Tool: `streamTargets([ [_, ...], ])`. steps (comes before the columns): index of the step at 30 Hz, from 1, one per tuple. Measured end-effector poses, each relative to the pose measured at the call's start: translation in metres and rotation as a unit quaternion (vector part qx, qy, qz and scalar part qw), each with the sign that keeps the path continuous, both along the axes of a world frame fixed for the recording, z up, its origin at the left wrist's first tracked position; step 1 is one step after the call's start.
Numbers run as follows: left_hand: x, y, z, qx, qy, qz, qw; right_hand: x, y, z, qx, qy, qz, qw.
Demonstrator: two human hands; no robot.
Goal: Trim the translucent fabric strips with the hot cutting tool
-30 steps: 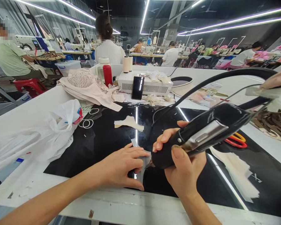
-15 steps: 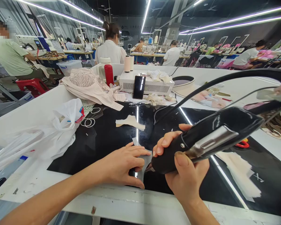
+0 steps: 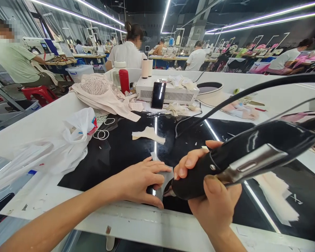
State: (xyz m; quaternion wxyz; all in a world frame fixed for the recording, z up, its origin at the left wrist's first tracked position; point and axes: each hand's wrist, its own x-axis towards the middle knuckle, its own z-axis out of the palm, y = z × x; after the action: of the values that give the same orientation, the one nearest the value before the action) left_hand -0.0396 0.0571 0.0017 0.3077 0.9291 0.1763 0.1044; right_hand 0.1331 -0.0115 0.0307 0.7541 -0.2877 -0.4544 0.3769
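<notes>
Black tool [image 3: 248,148] in right fingers [image 3: 190,160], left fingers [image 3: 159,168] spread on strip [image 3: 168,176]

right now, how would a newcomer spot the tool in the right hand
On the white table, find the black mat. Over it, the right hand grips a bulky, glossy black tool with a pointed tip. The silver strip along its body sets it apart from the curving black cable nearby.
</notes>
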Motion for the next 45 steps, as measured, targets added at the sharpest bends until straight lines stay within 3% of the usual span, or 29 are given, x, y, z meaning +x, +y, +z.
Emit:
streamTargets([
  [15, 0.000, -0.001, -0.005, 0.019, -0.015, 0.011, 1.000, -0.001, -0.008, -0.008, -0.008, -0.032, 0.013, 0.999],
  [26, -0.002, 0.001, -0.022, 0.014, -0.049, 0.000, 0.999, 0.006, -0.005, -0.008, -0.013, -0.019, -0.009, 1.000],
  [33, -0.004, 0.004, -0.017, 0.006, -0.059, 0.057, 0.997, 0.020, 0.002, -0.003, -0.022, -0.009, -0.040, 0.999],
  [37, -0.005, 0.006, -0.015, 0.042, -0.056, 0.096, 0.993, 0.030, 0.008, 0.000, -0.032, -0.007, -0.063, 0.997],
  [45, -0.004, 0.007, -0.026, 0.111, -0.082, 0.060, 0.989, 0.046, 0.022, -0.001, -0.025, -0.016, -0.110, 0.993],
])
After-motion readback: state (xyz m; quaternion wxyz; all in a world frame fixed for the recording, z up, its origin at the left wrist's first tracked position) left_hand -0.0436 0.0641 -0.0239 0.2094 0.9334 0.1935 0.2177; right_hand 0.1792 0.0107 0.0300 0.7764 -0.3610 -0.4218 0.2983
